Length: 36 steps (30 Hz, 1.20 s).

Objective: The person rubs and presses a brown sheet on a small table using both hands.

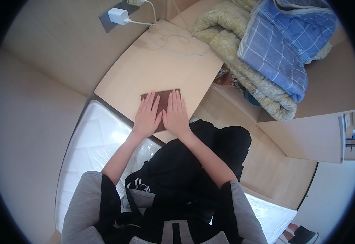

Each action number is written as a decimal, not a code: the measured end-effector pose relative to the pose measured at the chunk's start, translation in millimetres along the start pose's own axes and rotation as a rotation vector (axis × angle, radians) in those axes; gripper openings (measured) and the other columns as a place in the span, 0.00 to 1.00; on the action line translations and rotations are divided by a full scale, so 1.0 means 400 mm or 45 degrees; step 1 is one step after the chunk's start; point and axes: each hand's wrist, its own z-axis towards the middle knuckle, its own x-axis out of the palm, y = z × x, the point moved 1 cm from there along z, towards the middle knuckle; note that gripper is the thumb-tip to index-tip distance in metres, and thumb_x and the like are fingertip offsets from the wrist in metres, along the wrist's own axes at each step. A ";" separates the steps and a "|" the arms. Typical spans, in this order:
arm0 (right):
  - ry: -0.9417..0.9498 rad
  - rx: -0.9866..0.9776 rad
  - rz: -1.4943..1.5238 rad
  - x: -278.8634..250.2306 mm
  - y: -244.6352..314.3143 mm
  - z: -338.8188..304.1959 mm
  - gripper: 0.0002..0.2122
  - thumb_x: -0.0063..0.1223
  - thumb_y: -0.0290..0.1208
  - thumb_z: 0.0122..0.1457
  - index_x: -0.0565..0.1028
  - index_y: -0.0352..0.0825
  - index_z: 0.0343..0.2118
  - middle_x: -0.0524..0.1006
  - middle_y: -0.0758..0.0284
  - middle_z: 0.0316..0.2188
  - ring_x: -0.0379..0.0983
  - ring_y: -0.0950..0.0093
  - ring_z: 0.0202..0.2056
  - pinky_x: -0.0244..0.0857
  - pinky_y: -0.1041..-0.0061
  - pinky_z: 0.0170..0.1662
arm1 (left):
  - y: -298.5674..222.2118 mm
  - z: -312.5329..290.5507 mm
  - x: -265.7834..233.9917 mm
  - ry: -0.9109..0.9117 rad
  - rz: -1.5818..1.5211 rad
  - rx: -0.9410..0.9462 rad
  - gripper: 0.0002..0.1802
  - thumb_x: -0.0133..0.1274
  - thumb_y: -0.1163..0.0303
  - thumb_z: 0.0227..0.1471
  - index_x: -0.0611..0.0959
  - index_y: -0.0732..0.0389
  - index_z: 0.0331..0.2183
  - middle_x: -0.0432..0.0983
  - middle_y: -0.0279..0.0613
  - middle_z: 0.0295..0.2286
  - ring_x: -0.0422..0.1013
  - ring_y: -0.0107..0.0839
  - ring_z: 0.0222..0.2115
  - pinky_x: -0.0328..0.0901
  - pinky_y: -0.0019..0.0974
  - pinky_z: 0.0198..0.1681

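A dark brown, flat square piece (164, 101), perhaps paper or cloth, lies on the light wooden tabletop (157, 61) in front of me. My left hand (147, 117) rests palm down on its left side, fingers stretched forward. Over its right side my right hand (176, 116) is laid flat in the same way. The two thumbs come close together near the middle, and the hands hide much of the piece. Neither hand grips anything.
A white charger (119, 16) sits in a wall socket, its cable (181, 53) trailing onto the tabletop. Beside the table's right edge are a folded yellowish quilt (226, 44) and a blue checked blanket (275, 49). A plastic-wrapped mattress (92, 138) lies below the table's near edge.
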 end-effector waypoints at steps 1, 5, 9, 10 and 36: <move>-0.038 -0.021 -0.012 0.010 -0.004 0.024 0.30 0.41 0.35 0.57 0.52 0.17 0.57 0.51 0.44 0.60 0.44 0.54 0.64 0.40 0.59 0.64 | 0.016 0.020 0.000 -0.026 0.009 0.008 0.32 0.41 0.61 0.56 0.58 0.67 0.58 0.49 0.56 0.59 0.45 0.47 0.62 0.41 0.46 0.64; -0.117 0.005 -0.116 0.049 -0.029 0.137 0.30 0.39 0.38 0.57 0.54 0.17 0.57 0.54 0.44 0.59 0.46 0.56 0.63 0.39 0.61 0.65 | 0.094 0.130 0.022 -0.093 0.120 0.041 0.32 0.39 0.60 0.58 0.58 0.67 0.58 0.49 0.55 0.59 0.45 0.45 0.62 0.41 0.45 0.64; -0.141 0.029 -0.113 0.084 -0.043 0.233 0.30 0.37 0.39 0.59 0.54 0.17 0.57 0.55 0.46 0.59 0.45 0.58 0.64 0.36 0.62 0.66 | 0.152 0.209 0.012 -0.079 0.131 0.022 0.31 0.37 0.61 0.59 0.56 0.66 0.59 0.48 0.53 0.60 0.44 0.44 0.62 0.40 0.45 0.64; -0.095 0.053 -0.128 0.088 -0.045 0.246 0.30 0.36 0.39 0.59 0.54 0.18 0.57 0.54 0.48 0.60 0.44 0.58 0.64 0.35 0.63 0.66 | 0.159 0.221 0.012 -0.083 0.137 0.004 0.31 0.36 0.60 0.59 0.56 0.65 0.59 0.47 0.52 0.60 0.44 0.43 0.62 0.39 0.45 0.64; 0.045 0.060 -0.076 0.012 0.078 -0.026 0.32 0.40 0.40 0.57 0.53 0.18 0.58 0.52 0.46 0.61 0.44 0.56 0.64 0.38 0.62 0.65 | 0.035 -0.049 -0.026 0.051 0.069 0.003 0.35 0.40 0.60 0.55 0.55 0.72 0.58 0.47 0.58 0.59 0.42 0.48 0.62 0.39 0.48 0.64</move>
